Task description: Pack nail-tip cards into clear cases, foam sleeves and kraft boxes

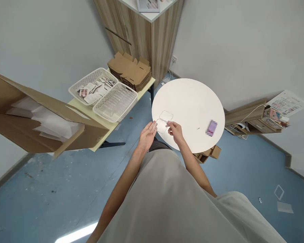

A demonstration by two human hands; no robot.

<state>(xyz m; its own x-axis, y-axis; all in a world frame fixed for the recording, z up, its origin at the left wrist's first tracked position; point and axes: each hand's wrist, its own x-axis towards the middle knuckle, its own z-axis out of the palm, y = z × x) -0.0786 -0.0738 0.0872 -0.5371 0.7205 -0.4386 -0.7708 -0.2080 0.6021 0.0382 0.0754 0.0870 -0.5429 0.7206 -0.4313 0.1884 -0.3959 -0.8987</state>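
An unfolded clear plastic case (166, 115) is held over the near edge of the round white table (187, 92). My left hand (147, 135) grips the left side of its nearer half between thumb and fingers. On the other side, my right hand (176, 132) has thumb and forefinger pinched together by the middle of the case. A small greyish bit shows at those fingertips, too small to name. Farther right on the tabletop lies a purple item (211, 128), blurred by pixels, with a tiny dark scrap (198, 128) left of it.
On a yellow side table (97, 144) stand a white basket of cards and packets (76, 88), a basket of clear cases (116, 118) and stacked flat cardboard boxes (129, 69). A large open carton (73, 135) is at left. A low wooden shelf (253, 116) stands right.
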